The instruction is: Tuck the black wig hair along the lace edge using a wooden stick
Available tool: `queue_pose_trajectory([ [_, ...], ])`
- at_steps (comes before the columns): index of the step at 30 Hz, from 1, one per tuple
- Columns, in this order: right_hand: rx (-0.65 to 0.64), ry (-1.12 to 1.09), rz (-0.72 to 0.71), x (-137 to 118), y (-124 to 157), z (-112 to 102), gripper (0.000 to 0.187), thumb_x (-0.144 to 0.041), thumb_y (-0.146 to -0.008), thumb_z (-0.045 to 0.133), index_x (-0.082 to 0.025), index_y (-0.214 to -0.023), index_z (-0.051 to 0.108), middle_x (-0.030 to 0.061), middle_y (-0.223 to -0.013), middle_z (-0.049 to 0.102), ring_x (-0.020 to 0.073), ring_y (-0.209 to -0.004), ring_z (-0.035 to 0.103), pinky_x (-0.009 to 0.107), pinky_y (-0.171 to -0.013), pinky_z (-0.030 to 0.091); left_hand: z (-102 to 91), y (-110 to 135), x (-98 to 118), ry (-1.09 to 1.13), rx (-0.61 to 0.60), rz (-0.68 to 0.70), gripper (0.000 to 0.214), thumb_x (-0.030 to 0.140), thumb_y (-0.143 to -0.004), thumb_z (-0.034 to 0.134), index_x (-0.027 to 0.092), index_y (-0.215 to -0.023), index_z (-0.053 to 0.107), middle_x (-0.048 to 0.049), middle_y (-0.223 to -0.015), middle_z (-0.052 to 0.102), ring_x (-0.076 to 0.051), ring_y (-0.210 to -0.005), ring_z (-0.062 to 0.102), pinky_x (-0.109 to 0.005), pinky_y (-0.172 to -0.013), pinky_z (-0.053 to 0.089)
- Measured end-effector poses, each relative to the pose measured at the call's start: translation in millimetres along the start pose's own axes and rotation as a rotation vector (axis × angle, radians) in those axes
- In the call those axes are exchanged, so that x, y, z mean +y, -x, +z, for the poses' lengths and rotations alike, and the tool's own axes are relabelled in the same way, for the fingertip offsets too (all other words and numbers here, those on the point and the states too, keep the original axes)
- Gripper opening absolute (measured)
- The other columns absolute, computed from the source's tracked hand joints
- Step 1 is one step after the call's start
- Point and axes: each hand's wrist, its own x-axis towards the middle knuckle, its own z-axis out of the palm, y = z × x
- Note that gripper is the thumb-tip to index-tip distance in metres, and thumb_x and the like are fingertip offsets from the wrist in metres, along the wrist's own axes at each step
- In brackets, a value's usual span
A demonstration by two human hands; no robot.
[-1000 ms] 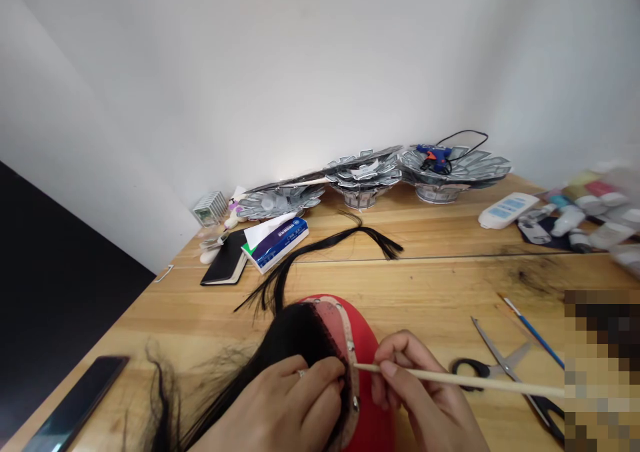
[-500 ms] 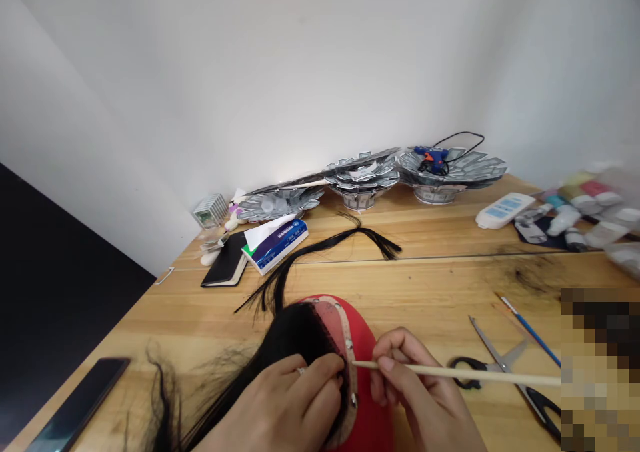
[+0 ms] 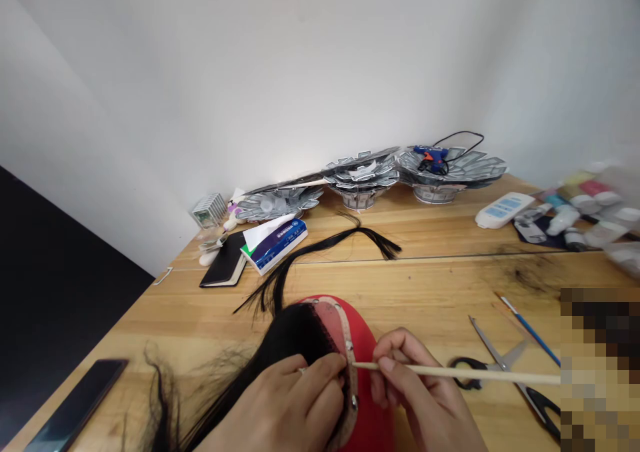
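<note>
A red rounded form (image 3: 367, 335) lies at the near edge of the wooden table (image 3: 430, 279), partly covered by a black wig (image 3: 290, 335) with a pinkish lace band (image 3: 347, 329) along its edge. My left hand (image 3: 295, 405) presses flat on the black hair beside that band, fingertips at the hair's edge. My right hand (image 3: 420, 392) pinches a thin wooden stick (image 3: 465, 372), whose tip touches the band close to my left fingertips.
Black-handled scissors (image 3: 505, 369) and a thin blue brush (image 3: 530, 330) lie to the right. A loose black hair strand (image 3: 320, 249), a tissue pack (image 3: 275, 239), a black notebook (image 3: 225, 262), a phone (image 3: 75, 405), paper fan shapes with a blue glue gun (image 3: 430, 159) and small bottles (image 3: 570, 215) lie around.
The view shifted slightly. My right hand and the stick edged a little to the left and up; my left hand stays on the hair.
</note>
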Motion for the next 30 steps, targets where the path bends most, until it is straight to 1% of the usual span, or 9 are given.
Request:
queue_pose_trajectory([
  [2, 0.005, 0.004, 0.009, 0, 1, 1, 0.033, -0.05, -0.081, 0.075, -0.021, -0.074, 0.062, -0.0055, -0.055, 0.058, 0.0114, -0.054, 0.048, 0.022, -0.053, 0.035, 2.1, 3, -1, 0.014, 0.023, -0.016, 0.049, 0.019, -0.107, 0.012, 0.017, -0.102, 0.06, -0.0037, -0.105, 0.076, -0.013, -0.081, 0.071, -0.022, -0.075, 0.056],
  [5, 0.028, 0.01, 0.023, -1, 1, 2, 0.032, -0.049, -0.081, 0.076, -0.02, -0.074, 0.062, -0.0049, -0.054, 0.058, 0.012, -0.053, 0.048, 0.023, -0.053, 0.035, 4.7, 6, -2, 0.047, 0.008, -0.024, 0.046, 0.02, -0.106, 0.013, 0.016, -0.103, 0.059, -0.0055, -0.108, 0.075, -0.015, -0.084, 0.071, -0.024, -0.078, 0.056],
  [9, 0.053, 0.019, 0.02, -4, -2, 4, 0.032, -0.049, -0.08, 0.075, -0.02, -0.073, 0.063, -0.0043, -0.053, 0.058, 0.0121, -0.052, 0.047, 0.023, -0.052, 0.034, 2.1, 2, -2, 0.053, 0.014, -0.009, 0.048, 0.019, -0.106, 0.012, 0.017, -0.098, 0.06, -0.0051, -0.104, 0.076, -0.016, -0.078, 0.072, -0.025, -0.07, 0.057],
  [12, 0.071, 0.025, 0.025, -7, -2, 5, 0.033, -0.049, -0.077, 0.077, -0.021, -0.07, 0.062, -0.0041, -0.051, 0.058, 0.0121, -0.051, 0.047, 0.023, -0.051, 0.032, -5.6, -7, -2, 0.076, -0.113, 0.002, 0.046, 0.022, -0.107, 0.016, 0.015, -0.1, 0.061, -0.0056, -0.104, 0.076, -0.016, -0.079, 0.072, -0.025, -0.069, 0.056],
  [14, 0.081, 0.031, 0.031, -7, -1, 6, 0.033, -0.049, -0.076, 0.078, -0.021, -0.069, 0.062, -0.0043, -0.05, 0.057, 0.0119, -0.05, 0.046, 0.023, -0.05, 0.032, -12.0, -11, -1, 0.092, -0.165, 0.004, 0.045, 0.023, -0.108, 0.018, 0.015, -0.102, 0.062, -0.006, -0.106, 0.076, -0.017, -0.08, 0.073, -0.026, -0.07, 0.057],
  [18, 0.075, 0.039, 0.034, -7, 1, 6, 0.034, -0.05, -0.077, 0.077, -0.021, -0.069, 0.062, -0.0043, -0.051, 0.058, 0.0115, -0.05, 0.047, 0.023, -0.051, 0.033, -22.6, -12, -3, 0.082, -0.169, 0.004, 0.04, 0.021, -0.107, 0.023, 0.014, -0.106, 0.062, -0.0064, -0.111, 0.075, -0.017, -0.083, 0.073, -0.026, -0.073, 0.057],
  [20, 0.09, 0.039, 0.038, -7, 2, 6, 0.037, -0.053, -0.074, 0.078, -0.02, -0.069, 0.062, -0.0041, -0.05, 0.058, 0.0116, -0.05, 0.046, 0.023, -0.05, 0.033, -25.4, -10, -4, 0.069, -0.21, 0.01, 0.039, 0.018, -0.106, 0.023, 0.014, -0.11, 0.061, -0.0061, -0.115, 0.074, -0.017, -0.087, 0.073, -0.026, -0.077, 0.056],
  [24, 0.11, 0.042, 0.04, -8, -1, 8, 0.04, -0.056, -0.071, 0.079, -0.02, -0.066, 0.061, -0.0036, -0.048, 0.058, 0.0114, -0.048, 0.046, 0.023, -0.049, 0.033, -26.2, -10, -5, 0.073, -0.23, 0.035, 0.044, 0.017, -0.106, 0.018, 0.013, -0.11, 0.061, -0.0066, -0.116, 0.074, -0.018, -0.085, 0.073, -0.029, -0.075, 0.056],
  [30, 0.122, 0.056, 0.044, -9, -4, 10, 0.041, -0.056, -0.068, 0.08, -0.021, -0.064, 0.06, -0.0038, -0.045, 0.057, 0.0115, -0.046, 0.045, 0.023, -0.048, 0.032, -25.1, -13, -4, 0.132, -0.23, 0.002, 0.037, 0.018, -0.106, 0.026, 0.013, -0.109, 0.062, -0.0068, -0.117, 0.074, -0.019, -0.086, 0.073, -0.03, -0.075, 0.057],
])
